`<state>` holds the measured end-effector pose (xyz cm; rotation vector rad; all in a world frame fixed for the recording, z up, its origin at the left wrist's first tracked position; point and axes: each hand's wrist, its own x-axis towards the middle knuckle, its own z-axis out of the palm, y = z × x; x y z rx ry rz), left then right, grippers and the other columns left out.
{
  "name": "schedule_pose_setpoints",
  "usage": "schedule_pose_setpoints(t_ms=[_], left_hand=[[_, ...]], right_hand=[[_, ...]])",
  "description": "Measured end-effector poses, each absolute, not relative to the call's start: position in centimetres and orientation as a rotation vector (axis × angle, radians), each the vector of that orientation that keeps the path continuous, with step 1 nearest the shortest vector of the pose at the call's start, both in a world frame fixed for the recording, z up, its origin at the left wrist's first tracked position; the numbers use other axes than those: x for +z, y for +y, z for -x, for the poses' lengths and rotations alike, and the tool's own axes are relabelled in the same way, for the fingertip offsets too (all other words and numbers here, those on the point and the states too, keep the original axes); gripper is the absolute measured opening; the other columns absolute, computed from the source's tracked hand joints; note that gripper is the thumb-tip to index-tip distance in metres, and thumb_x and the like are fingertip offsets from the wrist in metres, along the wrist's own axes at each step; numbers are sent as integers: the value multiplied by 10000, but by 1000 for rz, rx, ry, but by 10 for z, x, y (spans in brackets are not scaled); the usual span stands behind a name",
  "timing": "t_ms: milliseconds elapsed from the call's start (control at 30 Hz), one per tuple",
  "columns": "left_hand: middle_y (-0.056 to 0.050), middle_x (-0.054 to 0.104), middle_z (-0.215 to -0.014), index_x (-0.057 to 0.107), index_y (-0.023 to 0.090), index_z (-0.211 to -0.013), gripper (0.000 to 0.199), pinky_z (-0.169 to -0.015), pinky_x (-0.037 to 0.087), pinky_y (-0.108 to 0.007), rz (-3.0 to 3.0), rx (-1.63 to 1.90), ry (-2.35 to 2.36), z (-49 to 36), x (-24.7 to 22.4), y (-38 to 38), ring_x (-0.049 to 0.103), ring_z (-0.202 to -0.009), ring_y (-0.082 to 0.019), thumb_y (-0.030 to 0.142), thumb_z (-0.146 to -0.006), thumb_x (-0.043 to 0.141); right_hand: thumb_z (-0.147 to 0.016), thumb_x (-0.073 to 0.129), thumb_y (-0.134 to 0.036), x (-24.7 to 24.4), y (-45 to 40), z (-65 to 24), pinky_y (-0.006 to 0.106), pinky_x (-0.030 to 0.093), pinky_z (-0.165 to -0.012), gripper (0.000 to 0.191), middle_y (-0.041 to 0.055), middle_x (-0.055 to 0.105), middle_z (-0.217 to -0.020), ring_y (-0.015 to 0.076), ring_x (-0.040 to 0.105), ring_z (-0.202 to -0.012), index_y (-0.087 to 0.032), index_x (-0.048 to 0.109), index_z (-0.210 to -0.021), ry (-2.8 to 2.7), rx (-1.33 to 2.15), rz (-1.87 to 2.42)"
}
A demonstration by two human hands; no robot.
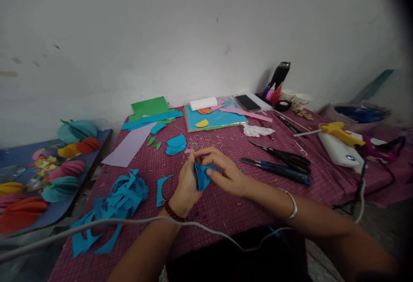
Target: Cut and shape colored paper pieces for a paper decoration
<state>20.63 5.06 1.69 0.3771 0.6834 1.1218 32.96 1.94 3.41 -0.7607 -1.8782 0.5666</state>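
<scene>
Both hands meet over the middle of the table around a blue folded-paper piece [202, 176], whose layers fan out. My left hand [187, 183] supports it from the left, its fingers closed along the piece. My right hand [226, 171] has its thumb and fingers closed on the same piece from the right, partly covering it. Just beyond my left hand lie blue paper half-circles [176, 144]. A cut blue paper offcut [161, 189] is beside my left wrist, and a heap of blue paper scraps [121, 200] sits farther left.
Scissors [287, 157] and a utility knife [277, 171] lie right of my hands. A yellow glue gun [343, 133] rests on a white device [338, 151]. Finished paper balls [77, 131] fill a blue board at left. A pale cable [145, 221] crosses over my left forearm.
</scene>
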Motion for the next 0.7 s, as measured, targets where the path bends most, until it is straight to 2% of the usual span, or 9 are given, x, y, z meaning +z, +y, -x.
schedule_pose_setpoints(t_ms=[67, 133, 200, 300, 367, 700], left_hand=[[57, 552, -579, 590, 168, -742, 272, -481, 389, -196, -390, 1103, 702, -207, 19, 50, 487, -485, -75, 411, -721, 712], [50, 560, -592, 591, 165, -734, 277, -489, 396, -197, -407, 1105, 692, -207, 20, 49, 495, -496, -77, 418, -726, 705], [45, 559, -605, 590, 163, -725, 268, -492, 395, -196, -431, 1119, 680, -207, 18, 50, 503, -512, -78, 410, -739, 694], [47, 531, -603, 595, 168, -736, 252, -479, 371, -199, -500, 1149, 683, -205, 12, 51, 489, -512, -78, 404, -754, 682], [48, 526, -615, 598, 173, -751, 247, -480, 363, -202, -548, 1169, 688, -203, 9, 51, 481, -518, -78, 407, -760, 675], [65, 484, -565, 561, 165, -680, 286, -448, 353, -182, -469, 1146, 683, -206, 15, 51, 453, -484, -62, 407, -725, 706]], right_hand=[[-908, 437, -191, 33, 20, -329, 448, 414, -963, 176, 107, 552, -1163, 208, 507, -1143, -219, 507, -1067, -1845, 558, 748], [-921, 415, -203, 32, 20, -329, 445, 412, -963, 155, 107, 552, -1160, 205, 509, -1141, -219, 519, -1035, -1848, 546, 734], [-925, 436, -280, 32, 20, -330, 450, 408, -964, 127, 111, 548, -1164, 217, 507, -1141, -209, 539, -943, -1879, 550, 727], [-860, 542, -449, 32, 20, -331, 461, 417, -948, 249, 121, 538, -1178, 246, 509, -1129, -201, 540, -867, -1893, 565, 733], [-822, 583, -493, 32, 20, -331, 462, 425, -935, 296, 119, 542, -1174, 251, 518, -1111, -201, 537, -842, -1881, 563, 743], [-841, 592, -358, 34, 21, -330, 437, 441, -921, 164, 104, 563, -1134, 230, 534, -1087, -204, 541, -820, -1878, 533, 755]])
